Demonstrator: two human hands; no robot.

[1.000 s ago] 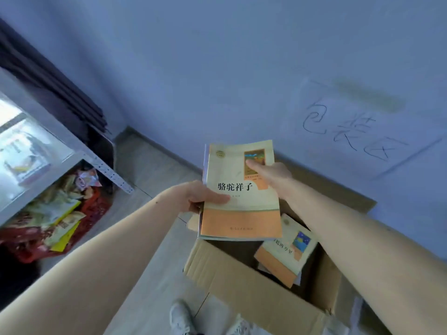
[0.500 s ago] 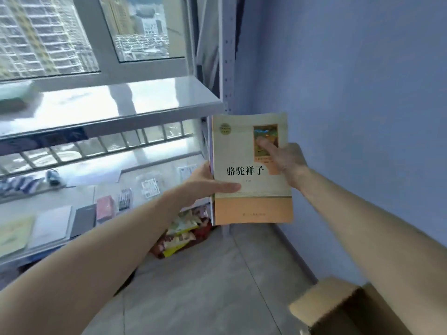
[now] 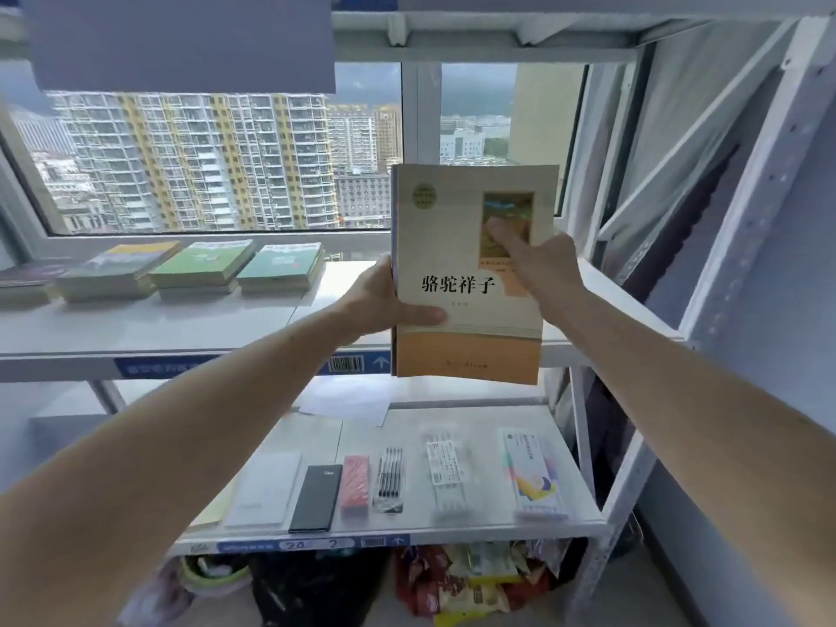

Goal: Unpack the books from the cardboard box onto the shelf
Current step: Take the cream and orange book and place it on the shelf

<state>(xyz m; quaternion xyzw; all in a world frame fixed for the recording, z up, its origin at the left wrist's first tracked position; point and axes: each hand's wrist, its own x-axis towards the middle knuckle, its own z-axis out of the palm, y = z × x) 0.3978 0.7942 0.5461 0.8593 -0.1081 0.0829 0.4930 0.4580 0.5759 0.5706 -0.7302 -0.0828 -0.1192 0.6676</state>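
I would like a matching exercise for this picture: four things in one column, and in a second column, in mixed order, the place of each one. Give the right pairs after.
Things
1. cream and orange book
2. green book stacks
3. black notebook
4. snack packets

Places
A. flat on the lower shelf, among stationery
B. held up in the left hand and right hand
C. under the lowest shelf board
D. lying on the upper shelf by the window

Pairs: 1-B, 2-D, 3-A, 4-C

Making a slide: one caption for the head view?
Both hands hold a cream-and-orange book before a shelf of stacked books.
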